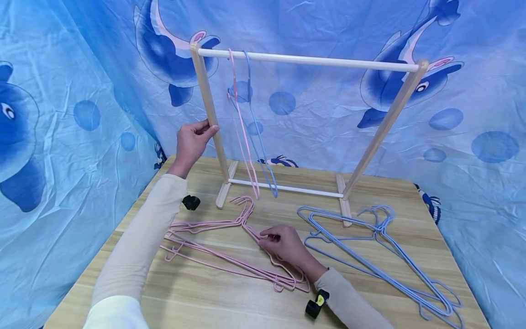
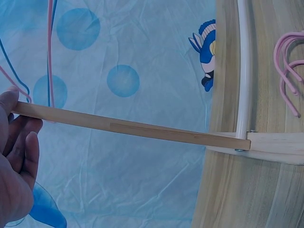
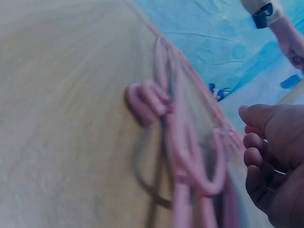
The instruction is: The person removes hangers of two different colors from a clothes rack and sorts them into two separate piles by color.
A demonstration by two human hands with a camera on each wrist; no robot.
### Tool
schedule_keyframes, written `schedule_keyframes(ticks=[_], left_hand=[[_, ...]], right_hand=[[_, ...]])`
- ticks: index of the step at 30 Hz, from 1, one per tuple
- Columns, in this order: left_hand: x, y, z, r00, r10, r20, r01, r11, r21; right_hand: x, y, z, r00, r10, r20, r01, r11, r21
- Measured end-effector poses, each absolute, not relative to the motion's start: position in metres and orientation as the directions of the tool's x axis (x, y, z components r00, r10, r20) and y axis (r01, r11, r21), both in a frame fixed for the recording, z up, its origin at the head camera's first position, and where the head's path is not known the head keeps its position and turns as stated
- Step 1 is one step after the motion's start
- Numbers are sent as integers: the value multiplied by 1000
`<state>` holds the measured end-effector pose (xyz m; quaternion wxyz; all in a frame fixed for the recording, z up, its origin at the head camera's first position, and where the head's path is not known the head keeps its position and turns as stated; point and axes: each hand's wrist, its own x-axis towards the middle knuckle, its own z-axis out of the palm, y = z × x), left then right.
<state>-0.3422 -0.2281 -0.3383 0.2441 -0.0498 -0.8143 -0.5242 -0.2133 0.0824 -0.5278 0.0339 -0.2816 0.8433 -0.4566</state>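
A white-railed wooden garment rack (image 1: 308, 59) stands at the table's back. My left hand (image 1: 192, 142) grips its left upright (image 2: 95, 119) between thumb and fingers. From the top rail hang a pink hanger (image 1: 244, 132) and a blue hanger (image 1: 263, 153), close to the left end. Several pink hangers (image 1: 230, 261) lie stacked in front of the rack. My right hand (image 1: 285, 246) is at a sloping shoulder of this stack, its fingers bent. In the right wrist view, blurred pink hangers (image 3: 178, 128) run beside the fingertips; whether they pinch one is hidden.
Several blue hangers (image 1: 370, 256) overlap on the table's right side, near the rack's right foot (image 1: 344, 203). A blue curtain (image 1: 328, 123) with dolphin prints surrounds the wooden table (image 1: 197, 301). Black straps (image 1: 191, 202) show at both wrists.
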Motion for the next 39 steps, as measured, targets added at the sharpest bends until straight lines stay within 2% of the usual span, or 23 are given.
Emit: schedule_keyframes(ticks=[9,13,18,24,33,39], left_hand=[[-341,-229,-338,-881,-173,441,331,442,834],[-342,-230,-338,-878,-171,446,338,438,833],[-342,-230,-339,-877,-177,446,336,435,835],[-341,-229,-341,-877,-174,448,340,435,833],[-337,-229,-339,-872,-172,459,346,446,825],[-336,-230,-338,-870,-170,464,351,448,822]], right_hand=[[-194,115,-488,-861,-462,214,-420,407,-811],[-192,129,-467,-874,-403,271,-439,414,-798],[-205,139,-432,-896,-280,343,-436,423,-794],[-226,139,-386,-929,-163,331,-369,381,-848],[-245,116,-338,-914,-157,375,-406,324,-854],[-259,97,-314,-924,-172,342,-380,300,-875]])
